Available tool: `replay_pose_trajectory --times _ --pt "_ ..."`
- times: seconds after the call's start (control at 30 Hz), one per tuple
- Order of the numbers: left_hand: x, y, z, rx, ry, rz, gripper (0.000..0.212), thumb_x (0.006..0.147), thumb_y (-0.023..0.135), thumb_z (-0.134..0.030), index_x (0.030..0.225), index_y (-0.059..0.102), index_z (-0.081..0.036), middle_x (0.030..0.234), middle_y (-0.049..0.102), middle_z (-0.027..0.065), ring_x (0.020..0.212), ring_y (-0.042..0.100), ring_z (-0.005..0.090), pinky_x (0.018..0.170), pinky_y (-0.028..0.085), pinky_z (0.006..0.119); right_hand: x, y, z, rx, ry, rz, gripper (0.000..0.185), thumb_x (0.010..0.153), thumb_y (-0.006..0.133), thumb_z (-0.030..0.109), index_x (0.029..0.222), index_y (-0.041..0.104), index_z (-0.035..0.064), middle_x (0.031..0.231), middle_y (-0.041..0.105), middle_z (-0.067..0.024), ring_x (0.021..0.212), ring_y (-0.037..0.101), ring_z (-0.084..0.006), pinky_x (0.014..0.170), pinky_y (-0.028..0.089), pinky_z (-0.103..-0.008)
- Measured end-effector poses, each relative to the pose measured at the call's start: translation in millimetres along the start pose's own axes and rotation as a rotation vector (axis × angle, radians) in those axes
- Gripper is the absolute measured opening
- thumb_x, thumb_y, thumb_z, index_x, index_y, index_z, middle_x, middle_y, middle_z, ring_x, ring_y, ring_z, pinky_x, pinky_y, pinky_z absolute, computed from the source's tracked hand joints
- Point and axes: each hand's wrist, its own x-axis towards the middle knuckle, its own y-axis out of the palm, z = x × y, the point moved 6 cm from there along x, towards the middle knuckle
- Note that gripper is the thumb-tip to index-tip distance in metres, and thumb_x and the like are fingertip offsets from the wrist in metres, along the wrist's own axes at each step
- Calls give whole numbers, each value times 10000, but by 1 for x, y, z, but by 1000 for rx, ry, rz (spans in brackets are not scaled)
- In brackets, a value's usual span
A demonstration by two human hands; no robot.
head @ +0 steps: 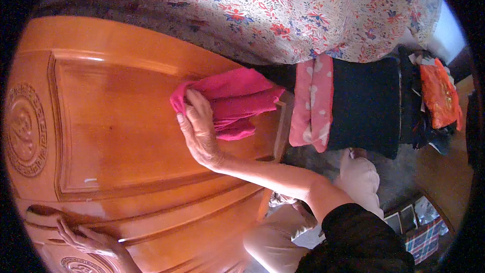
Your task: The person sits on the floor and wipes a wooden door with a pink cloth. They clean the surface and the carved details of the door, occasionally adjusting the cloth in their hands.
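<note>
My right hand (pixel 201 132), its arm coming out of a black sleeve, presses a bright pink cloth (pixel 238 98) against the varnished wooden cabinet door (pixel 129 121). The fingers lie over the cloth's gathered edge, and the rest of it trails towards the door's end. At the lower left, my left hand (pixel 89 240) rests on the wood with its fingers apart and nothing in them. Close to those fingertips is a dark oval recess (pixel 43 210). A round carved medallion (pixel 24 129) decorates the door at the far left.
A floral fabric (pixel 273 11) hangs along the top of the view. Beside the door lies a folded pink patterned towel (pixel 312 102) on a black cloth-like surface (pixel 363 106). Farther right are an orange bag (pixel 439 94) and a plaid item (pixel 424 239). Light-coloured trouser legs (pixel 280 231) show below.
</note>
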Motion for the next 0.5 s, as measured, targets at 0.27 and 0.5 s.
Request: replay_pose_trajectory --times 0.27,0.5 --pt "1 -4 1 44 -27 -67 401 974 511 -302 1277 556 -43 1325 547 130 1244 472 360 1040 361 492 -27 -7 43 314 523 328 294 1030 408 266 934 507 7 814 498 -34 780 478 -191 752 409 -338" --pt "-69 -33 -132 -898 -233 94 485 892 590 -59 1359 459 -28 1384 479 166 1331 400 335 1112 298 491 -43 -48 43 838 1258 301 257 1005 403 202 962 566 7 825 639 -107 701 626 -232 690 541 -385"
